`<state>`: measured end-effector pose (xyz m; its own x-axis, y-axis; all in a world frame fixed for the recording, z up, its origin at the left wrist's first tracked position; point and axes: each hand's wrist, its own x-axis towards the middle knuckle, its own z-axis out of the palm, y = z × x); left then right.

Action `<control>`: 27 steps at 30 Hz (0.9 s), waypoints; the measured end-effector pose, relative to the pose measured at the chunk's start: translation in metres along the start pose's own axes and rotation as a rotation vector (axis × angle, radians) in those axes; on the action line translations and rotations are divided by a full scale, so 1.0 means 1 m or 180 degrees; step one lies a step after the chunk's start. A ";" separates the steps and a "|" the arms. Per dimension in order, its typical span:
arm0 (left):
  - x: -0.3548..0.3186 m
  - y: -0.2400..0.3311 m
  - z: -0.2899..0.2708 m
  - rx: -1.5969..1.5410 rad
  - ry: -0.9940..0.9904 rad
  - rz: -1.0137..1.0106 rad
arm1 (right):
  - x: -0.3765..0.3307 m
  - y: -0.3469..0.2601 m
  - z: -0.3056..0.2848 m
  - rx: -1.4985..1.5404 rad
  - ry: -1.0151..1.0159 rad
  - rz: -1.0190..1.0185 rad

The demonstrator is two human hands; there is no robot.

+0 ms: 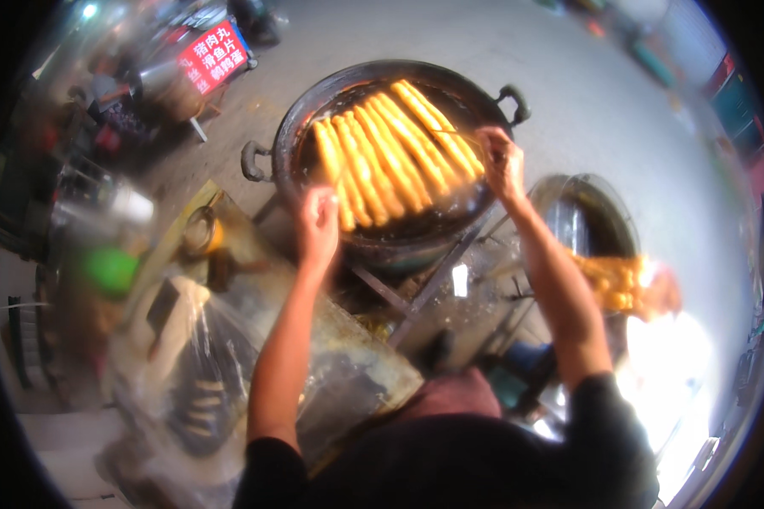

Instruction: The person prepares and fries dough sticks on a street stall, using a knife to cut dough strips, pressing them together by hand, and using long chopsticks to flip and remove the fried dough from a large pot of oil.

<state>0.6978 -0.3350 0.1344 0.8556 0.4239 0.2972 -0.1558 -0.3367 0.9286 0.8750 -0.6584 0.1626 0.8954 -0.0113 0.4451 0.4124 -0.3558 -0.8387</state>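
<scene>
Several long golden fried dough sticks [386, 153] lie side by side in dark oil in a large black wok [284, 127] with two loop handles. My right hand [502, 161] is closed at the wok's right side, gripping a thin chopstick [454, 131] that reaches left over the dough sticks. At the near left rim, my left hand [318, 222] is pinched closed beside the leftmost dough stick. A faint thin line shows near its fingertips, but I cannot make out what it holds.
On the left, a worktable [356, 369] bears pale dough [182, 318] partly under clear plastic, and a round container [200, 231]. To the right are a round dark vessel [603, 212] and a blurred pile of golden fried food [615, 280]. A metal frame [382, 288] stands below the wok. A red sign [212, 58] is far left.
</scene>
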 end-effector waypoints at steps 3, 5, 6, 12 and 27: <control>0.008 -0.009 0.003 0.0336 0.0679 0.0166 | 0.009 0.001 0.009 0.0170 -0.0038 0.0011; 0.008 -0.006 0.001 0.0477 0.0573 0.0016 | 0.011 -0.005 0.011 0.0015 -0.0144 0.0033; 0.008 -0.005 0.001 0.0546 0.0519 -0.0060 | 0.012 -0.003 0.012 0.0055 -0.0163 0.0029; 0.017 -0.006 0.005 0.0749 0.0530 -0.0026 | 0.024 -0.003 0.028 0.0350 -0.0193 0.0002; 0.052 -0.043 0.032 0.1223 0.0318 0.0301 | 0.065 0.032 0.024 0.0979 -0.0323 0.0811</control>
<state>0.7647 -0.3251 0.1032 0.7911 0.4492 0.4151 -0.0195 -0.6599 0.7511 0.9506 -0.6485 0.1571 0.9810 0.0347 0.1908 0.1925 -0.0574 -0.9796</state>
